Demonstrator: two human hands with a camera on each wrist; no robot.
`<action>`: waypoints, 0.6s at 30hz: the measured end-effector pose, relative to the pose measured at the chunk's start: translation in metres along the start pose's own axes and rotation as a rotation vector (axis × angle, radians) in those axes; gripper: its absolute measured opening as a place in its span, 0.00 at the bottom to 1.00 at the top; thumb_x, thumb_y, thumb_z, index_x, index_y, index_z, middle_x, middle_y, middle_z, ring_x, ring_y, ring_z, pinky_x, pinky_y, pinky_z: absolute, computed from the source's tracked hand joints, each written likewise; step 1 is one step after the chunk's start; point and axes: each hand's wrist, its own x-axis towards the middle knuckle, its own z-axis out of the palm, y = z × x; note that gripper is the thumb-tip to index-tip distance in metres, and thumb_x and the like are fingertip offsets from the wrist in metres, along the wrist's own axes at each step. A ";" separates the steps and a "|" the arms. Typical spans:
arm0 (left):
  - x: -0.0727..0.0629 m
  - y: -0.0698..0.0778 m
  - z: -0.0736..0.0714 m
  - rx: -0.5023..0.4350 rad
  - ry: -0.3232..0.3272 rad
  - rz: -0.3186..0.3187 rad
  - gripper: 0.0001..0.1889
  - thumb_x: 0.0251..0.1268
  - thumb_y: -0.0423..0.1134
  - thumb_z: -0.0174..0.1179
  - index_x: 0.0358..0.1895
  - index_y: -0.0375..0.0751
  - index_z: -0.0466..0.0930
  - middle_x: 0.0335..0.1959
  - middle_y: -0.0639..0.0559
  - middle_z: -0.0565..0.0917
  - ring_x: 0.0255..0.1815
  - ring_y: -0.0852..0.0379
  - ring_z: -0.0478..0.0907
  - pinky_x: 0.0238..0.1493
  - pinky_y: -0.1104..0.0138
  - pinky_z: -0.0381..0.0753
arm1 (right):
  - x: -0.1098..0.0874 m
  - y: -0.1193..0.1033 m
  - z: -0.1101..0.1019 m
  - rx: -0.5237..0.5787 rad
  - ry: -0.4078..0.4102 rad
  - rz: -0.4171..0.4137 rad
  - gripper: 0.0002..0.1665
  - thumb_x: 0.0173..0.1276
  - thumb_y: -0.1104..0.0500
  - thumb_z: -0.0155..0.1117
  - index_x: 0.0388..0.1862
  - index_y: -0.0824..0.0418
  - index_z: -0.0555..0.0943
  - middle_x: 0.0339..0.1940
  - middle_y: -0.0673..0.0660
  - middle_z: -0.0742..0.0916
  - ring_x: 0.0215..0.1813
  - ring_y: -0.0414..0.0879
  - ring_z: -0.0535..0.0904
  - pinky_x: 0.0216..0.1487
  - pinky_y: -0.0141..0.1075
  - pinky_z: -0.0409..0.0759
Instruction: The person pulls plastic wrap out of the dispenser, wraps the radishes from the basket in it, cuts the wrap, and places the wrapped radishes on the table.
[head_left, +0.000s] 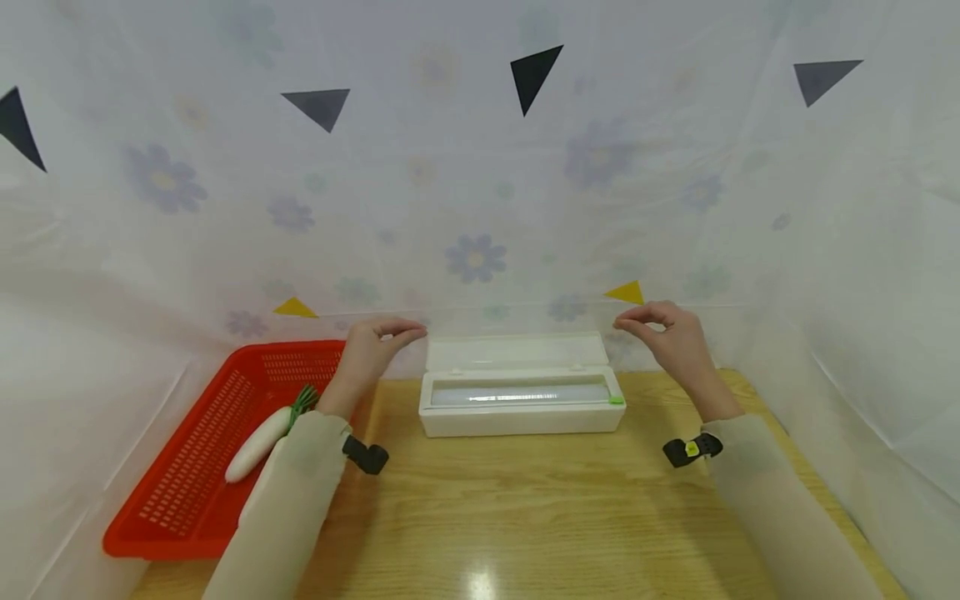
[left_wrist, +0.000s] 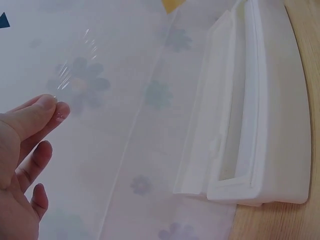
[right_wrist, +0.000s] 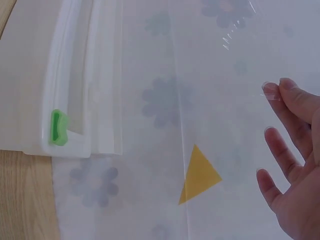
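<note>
Pale sleeves (head_left: 780,508) nearest | pinching clear film (left_wrist: 65,75) at fingertips (left_wrist: 47,103) with left hand (head_left: 367,354) and right hand (head_left: 675,343) | holding it stretched between, near open white box (head_left: 521,422) on worktop (head_left: 487,500), right of red basket (head_left: 161,546)

Wood tbl (head_left: 510,508) w/ red basket (head_left: 180,475) & open white box (head_left: 521,422).

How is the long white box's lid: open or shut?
Open: the lid is raised at the back of the white box, and the roll inside shows.
</note>
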 end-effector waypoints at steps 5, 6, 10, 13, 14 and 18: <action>0.000 0.007 -0.005 -0.011 0.016 0.026 0.12 0.73 0.44 0.67 0.52 0.45 0.92 0.56 0.46 0.88 0.64 0.45 0.78 0.65 0.46 0.76 | 0.004 -0.006 -0.003 0.001 0.030 -0.028 0.10 0.75 0.55 0.69 0.45 0.60 0.90 0.44 0.56 0.87 0.50 0.32 0.74 0.51 0.38 0.72; 0.000 0.008 -0.006 -0.013 0.019 0.034 0.12 0.73 0.44 0.67 0.52 0.44 0.91 0.56 0.46 0.88 0.64 0.45 0.78 0.65 0.46 0.76 | 0.004 -0.007 -0.004 -0.001 0.037 -0.033 0.10 0.75 0.55 0.69 0.45 0.60 0.90 0.43 0.56 0.87 0.49 0.31 0.74 0.51 0.39 0.72; 0.000 0.013 -0.009 -0.022 0.032 0.072 0.12 0.73 0.43 0.67 0.52 0.42 0.91 0.54 0.44 0.88 0.60 0.45 0.79 0.64 0.46 0.77 | 0.005 -0.014 -0.008 0.001 0.053 -0.040 0.10 0.74 0.55 0.70 0.44 0.61 0.91 0.42 0.52 0.87 0.49 0.30 0.74 0.51 0.37 0.72; 0.001 0.014 -0.010 -0.020 0.048 0.100 0.12 0.72 0.42 0.67 0.51 0.40 0.91 0.52 0.44 0.89 0.59 0.46 0.80 0.63 0.48 0.76 | 0.005 -0.018 -0.011 0.015 0.059 -0.041 0.10 0.74 0.55 0.70 0.44 0.60 0.91 0.42 0.47 0.87 0.49 0.30 0.74 0.52 0.35 0.71; 0.001 0.014 -0.010 -0.019 0.055 0.107 0.12 0.72 0.42 0.67 0.51 0.41 0.91 0.51 0.44 0.89 0.58 0.46 0.80 0.63 0.48 0.76 | 0.005 -0.019 -0.012 0.021 0.061 -0.043 0.10 0.74 0.55 0.70 0.44 0.61 0.90 0.42 0.46 0.87 0.49 0.30 0.75 0.52 0.34 0.71; 0.001 0.016 -0.011 -0.017 0.077 0.125 0.11 0.72 0.41 0.68 0.50 0.41 0.91 0.51 0.44 0.89 0.57 0.46 0.79 0.60 0.50 0.76 | 0.005 -0.023 -0.016 0.030 0.070 -0.061 0.09 0.73 0.56 0.71 0.44 0.62 0.90 0.41 0.40 0.86 0.49 0.29 0.75 0.52 0.33 0.71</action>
